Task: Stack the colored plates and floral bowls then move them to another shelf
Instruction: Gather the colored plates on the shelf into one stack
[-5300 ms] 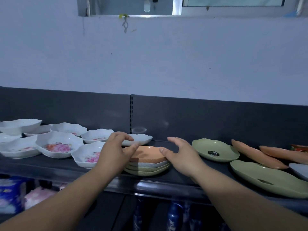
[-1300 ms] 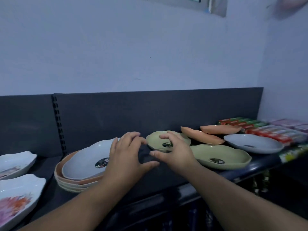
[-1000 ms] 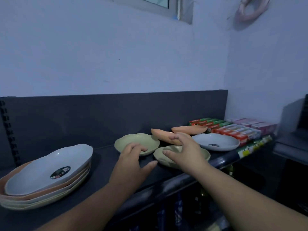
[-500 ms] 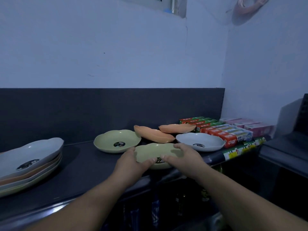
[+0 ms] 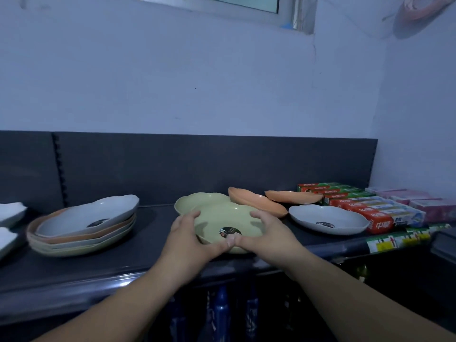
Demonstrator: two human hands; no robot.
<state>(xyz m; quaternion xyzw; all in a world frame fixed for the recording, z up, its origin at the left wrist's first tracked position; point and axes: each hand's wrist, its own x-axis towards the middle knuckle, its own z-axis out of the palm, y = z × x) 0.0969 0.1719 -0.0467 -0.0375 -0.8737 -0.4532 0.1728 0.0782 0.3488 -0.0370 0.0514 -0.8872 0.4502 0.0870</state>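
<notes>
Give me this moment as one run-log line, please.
step: collecting plates | left hand: grips front green plate | right hand: grips front green plate | plate stack: on shelf, to the left

The left hand (image 5: 190, 240) and right hand (image 5: 266, 235) are covering the near rim and both sides of the front green plate (image 5: 229, 215), so whether it is touching the shelf (image 5: 153, 243) is not showing. That plate is hiding the near part of the rear green plate (image 5: 197, 201). The print on its round sticker (image 5: 228, 230) is too small to read. In the plate stack (image 5: 81, 230) only the edges of the lower plates are peeking out (their count is unclear). The upper white bowl (image 5: 9, 213) and lower white bowl (image 5: 5, 240) are being cut off by the left edge, and the window (image 5: 234, 1) and a pink object (image 5: 419, 11) by the top. Bottles (image 5: 222, 307) below the shelf are blurring into the dark.
</notes>
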